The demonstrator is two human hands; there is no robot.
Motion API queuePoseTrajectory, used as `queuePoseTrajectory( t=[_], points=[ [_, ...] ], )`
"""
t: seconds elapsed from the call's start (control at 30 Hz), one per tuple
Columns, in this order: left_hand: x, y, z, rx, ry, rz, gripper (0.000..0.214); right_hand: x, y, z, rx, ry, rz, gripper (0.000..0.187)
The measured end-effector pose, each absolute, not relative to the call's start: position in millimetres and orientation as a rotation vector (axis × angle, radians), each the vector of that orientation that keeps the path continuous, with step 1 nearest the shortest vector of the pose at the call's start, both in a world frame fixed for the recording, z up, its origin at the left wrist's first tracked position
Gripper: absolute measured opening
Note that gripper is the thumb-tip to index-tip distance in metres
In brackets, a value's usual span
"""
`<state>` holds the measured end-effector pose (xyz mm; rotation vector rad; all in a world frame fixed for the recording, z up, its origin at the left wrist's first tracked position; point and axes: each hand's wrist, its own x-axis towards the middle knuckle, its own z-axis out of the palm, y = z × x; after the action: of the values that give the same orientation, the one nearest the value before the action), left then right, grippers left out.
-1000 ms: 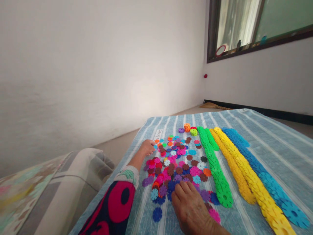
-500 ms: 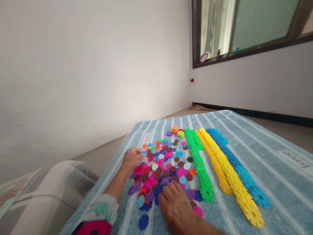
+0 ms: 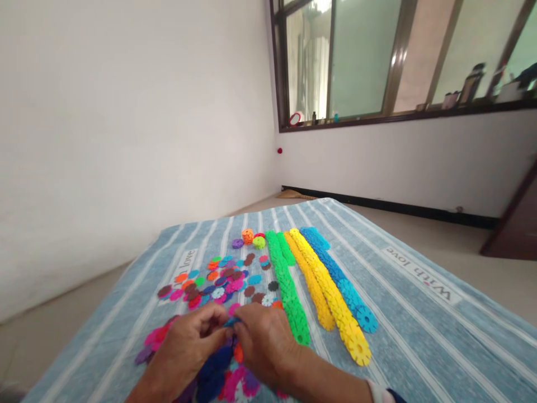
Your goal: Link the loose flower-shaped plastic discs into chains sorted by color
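My left hand (image 3: 187, 342) and my right hand (image 3: 265, 337) meet over the near part of a loose pile of notched plastic discs. Between their fingertips is a blue disc (image 3: 230, 322), seen nearly edge-on and partly covered by the fingers. Both hands are closed in a pinch on it. Dark blue discs (image 3: 215, 366) lie beneath my wrists, and pink discs (image 3: 240, 382) are beside them. Farther off, the mixed pile (image 3: 226, 280) spreads in brown, red, white, orange and purple. My hands hide part of the pile.
Right of the pile lie long overlapping rows of discs: green (image 3: 285, 285), yellow (image 3: 331, 288) and blue (image 3: 335, 268). Small stacks, one of them orange (image 3: 247, 235), stand at the far end. A striped blue cloth (image 3: 403, 313) covers the table. A window (image 3: 361, 61) is behind.
My left hand has come from the pile's far left side to meet my right hand. A blue disc now shows between them. The view has turned right.
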<state>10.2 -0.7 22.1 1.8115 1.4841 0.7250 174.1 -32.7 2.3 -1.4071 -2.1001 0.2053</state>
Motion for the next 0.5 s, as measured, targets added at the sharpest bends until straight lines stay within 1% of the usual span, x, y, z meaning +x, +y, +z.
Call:
queuePoseTrajectory(
  t=[0.23,0.37,0.5],
  points=[
    [5.3,6.8,9.7,1.782,1.426,0.767,0.035,212.3,-21.9,29.0,-1.278,-2.121,0.366,0.014],
    [2.8,9.7,22.4,1.753,1.571,0.808,0.032,281.4,9.3,36.4,-1.515,-1.912,0.385,0.015],
    [-10.8,13.8,32.4,1.756,1.769,0.861,0.031,362.4,47.5,22.4,-1.785,-1.745,0.396,0.015]
  ],
)
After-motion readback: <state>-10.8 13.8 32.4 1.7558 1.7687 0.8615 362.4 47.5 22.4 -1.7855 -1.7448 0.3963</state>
